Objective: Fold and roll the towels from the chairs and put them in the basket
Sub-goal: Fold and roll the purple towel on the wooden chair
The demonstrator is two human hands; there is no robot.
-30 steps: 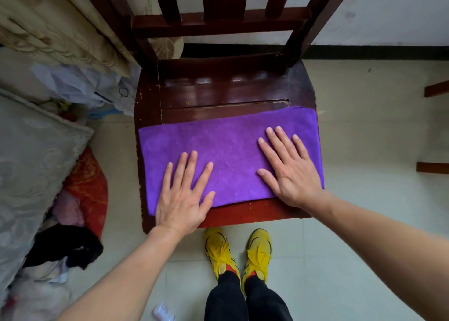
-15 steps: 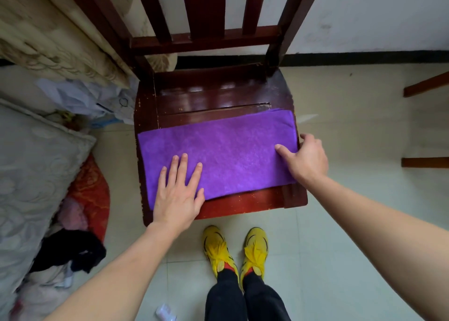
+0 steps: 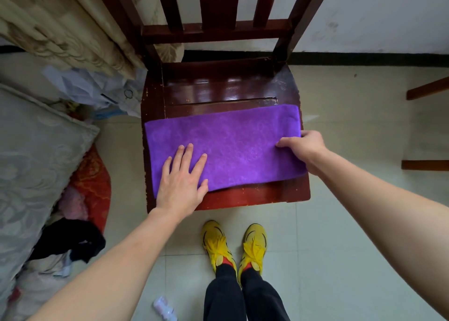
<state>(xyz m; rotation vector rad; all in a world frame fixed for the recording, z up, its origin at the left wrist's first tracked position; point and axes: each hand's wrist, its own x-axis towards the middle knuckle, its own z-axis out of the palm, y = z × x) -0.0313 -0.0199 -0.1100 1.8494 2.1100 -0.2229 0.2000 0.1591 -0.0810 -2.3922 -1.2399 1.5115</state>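
My left hand [image 3: 181, 187] lies flat, fingers straight, pressing the folded purple towel [image 3: 238, 148] onto the wooden chair [image 3: 243, 198] seat. At the towel's right end my right hand [image 3: 303, 148] curls round the short edge, pinching it. I judge a loose pinch could let the layers slip apart, skewing the roll

bare seat [image 3: 226, 90] behind the towel [image 3: 230, 148] is free; the chair back [image 3: 213, 31] bars the far side
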